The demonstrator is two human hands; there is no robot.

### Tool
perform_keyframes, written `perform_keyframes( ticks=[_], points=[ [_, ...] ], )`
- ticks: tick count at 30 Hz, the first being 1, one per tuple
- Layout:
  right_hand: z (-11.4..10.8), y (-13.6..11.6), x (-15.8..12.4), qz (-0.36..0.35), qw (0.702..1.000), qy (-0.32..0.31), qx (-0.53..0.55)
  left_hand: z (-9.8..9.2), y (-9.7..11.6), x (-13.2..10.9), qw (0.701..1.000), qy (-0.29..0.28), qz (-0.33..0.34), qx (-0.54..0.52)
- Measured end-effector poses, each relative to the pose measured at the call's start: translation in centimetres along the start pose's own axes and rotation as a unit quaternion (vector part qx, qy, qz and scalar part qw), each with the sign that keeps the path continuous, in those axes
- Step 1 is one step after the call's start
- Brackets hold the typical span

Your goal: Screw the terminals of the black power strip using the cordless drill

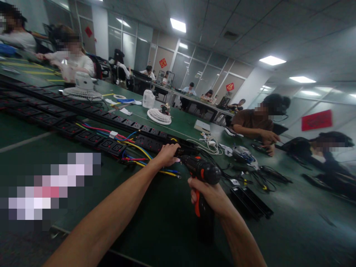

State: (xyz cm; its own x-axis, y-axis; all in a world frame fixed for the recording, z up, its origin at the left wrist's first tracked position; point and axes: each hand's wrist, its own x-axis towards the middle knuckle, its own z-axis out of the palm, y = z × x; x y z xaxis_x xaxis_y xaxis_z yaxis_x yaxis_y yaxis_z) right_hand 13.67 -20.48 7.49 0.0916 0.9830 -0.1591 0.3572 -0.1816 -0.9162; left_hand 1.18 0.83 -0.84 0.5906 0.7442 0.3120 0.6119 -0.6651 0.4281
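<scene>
My right hand [213, 196] is closed round the orange-and-black grip of a cordless screwdriver [201, 172], whose nose points left toward a long black power strip [150, 142]. My left hand [167, 154] rests on the near end of that strip, fingers curled over its edge and holding it down. Red, blue and yellow wires [133, 148] spill from the strip just left of my left hand. Everything lies on a dark green table [167, 222].
More black power strips [50, 118] run off to the far left. Two white desk fans [159, 115] and a white box [202, 126] stand behind. A black plastic part [251, 202] and cable clutter [250, 163] lie right. Several people sit around the tables.
</scene>
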Motion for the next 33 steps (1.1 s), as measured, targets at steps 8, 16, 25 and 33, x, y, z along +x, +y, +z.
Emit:
perform_keyframes(
  ticks=[8, 16, 25, 33],
  points=[
    [0.3, -0.6, -0.05, 0.01, 1.0, 0.007, 0.016, 0.08, -0.08, 0.02, 1.0, 0.006, 0.003, 0.002],
    [0.22, -0.23, -0.03, 0.006, 1.0, 0.003, 0.027, 0.03, -0.14, -0.03, 1.0, 0.004, 0.011, 0.001],
    [0.44, -0.81, -0.04, 0.02, 1.0, 0.011, 0.019, -0.26, 0.25, 0.0, 1.0, 0.002, -0.001, 0.001],
    [0.17, -0.5, -0.08, 0.0, 1.0, 0.004, 0.02, -0.2, 0.15, 0.08, 1.0, -0.007, -0.006, 0.004]
  ],
)
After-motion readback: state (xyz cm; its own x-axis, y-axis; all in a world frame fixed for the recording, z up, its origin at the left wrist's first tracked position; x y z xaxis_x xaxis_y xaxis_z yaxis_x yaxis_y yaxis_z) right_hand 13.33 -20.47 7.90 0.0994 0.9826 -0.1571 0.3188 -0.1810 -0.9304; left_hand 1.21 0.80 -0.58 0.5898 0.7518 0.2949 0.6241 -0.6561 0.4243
